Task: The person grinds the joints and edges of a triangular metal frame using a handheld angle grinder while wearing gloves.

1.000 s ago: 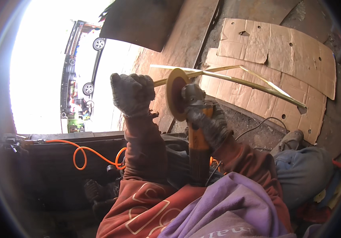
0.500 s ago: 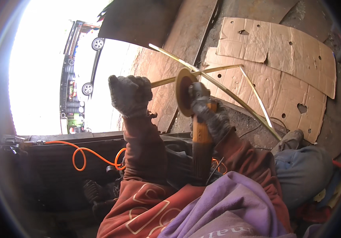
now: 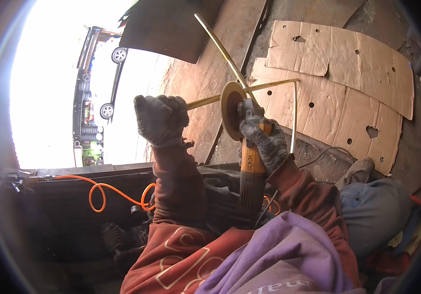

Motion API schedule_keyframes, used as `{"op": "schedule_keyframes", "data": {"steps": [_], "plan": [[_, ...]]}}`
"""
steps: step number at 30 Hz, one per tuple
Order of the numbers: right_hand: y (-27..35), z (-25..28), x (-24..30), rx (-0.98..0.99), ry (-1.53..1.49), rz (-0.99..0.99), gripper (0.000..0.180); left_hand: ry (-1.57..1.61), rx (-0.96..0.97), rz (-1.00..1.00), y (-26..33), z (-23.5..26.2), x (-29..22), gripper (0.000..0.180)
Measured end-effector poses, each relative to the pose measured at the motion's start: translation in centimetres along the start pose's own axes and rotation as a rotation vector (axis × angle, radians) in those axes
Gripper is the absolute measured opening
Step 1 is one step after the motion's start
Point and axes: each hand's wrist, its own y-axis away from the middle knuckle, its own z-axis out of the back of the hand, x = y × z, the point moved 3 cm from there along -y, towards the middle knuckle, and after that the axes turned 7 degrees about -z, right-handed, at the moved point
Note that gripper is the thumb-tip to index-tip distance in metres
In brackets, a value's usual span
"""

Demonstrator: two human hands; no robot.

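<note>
My left hand point(image 3: 161, 120), in a grey work glove, is closed round the end of a brass-coloured metal bar frame point(image 3: 273, 83). One thin bar runs right from that fist and bends sharply toward me; a longer bar point(image 3: 218, 45) crosses it at a slant. With my gloved right hand point(image 3: 270, 147) I grip a yellow and black angle grinder point(image 3: 252, 159) near its head. Its round disc point(image 3: 230, 111) stands on edge at the bar, close to the crossing. The disc and grinder head hide part of the frame, so I cannot tell whether they touch.
Flattened cardboard point(image 3: 340, 83) lies on the dirty floor at the right. A dark metal sheet point(image 3: 171, 29) stands out at the top. An orange coiled hose point(image 3: 97, 196) hangs along the dark edge at the left. Near my shoe point(image 3: 356, 172) runs a cable point(image 3: 325, 151).
The bars have turned: the long bar's far end has swung up and right, and the bent bar now points more straight toward me. The grinder has shifted slightly right, still in my right hand.
</note>
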Motion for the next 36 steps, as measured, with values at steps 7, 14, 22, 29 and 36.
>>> {"op": "schedule_keyframes", "data": {"steps": [7, 14, 22, 29, 36], "plan": [[1.5, -2.3, -0.6, 0.141, 0.04, 0.144, 0.019, 0.033, -0.182, 0.018, 0.0, -1.3, 0.5, 0.047], [0.6, -0.9, -0.5, 0.085, -0.043, 0.045, 0.025, -0.059, -0.061, 0.107, 0.3, 1.2, -0.6, 0.041], [0.3, -1.1, -0.6, 0.057, -0.064, 0.051, 0.03, -0.246, -0.588, 0.043, -0.4, 0.2, -1.1, 0.039], [1.0, -2.5, -1.5, 0.116, 0.037, 0.052, 0.019, -0.214, -0.439, -0.013, -0.3, 1.0, -1.4, 0.045], [-0.4, 0.2, 0.3, 0.01, -0.047, 0.104, 0.016, -0.15, -0.379, -0.002, -0.6, -0.5, -0.1, 0.049]]}}
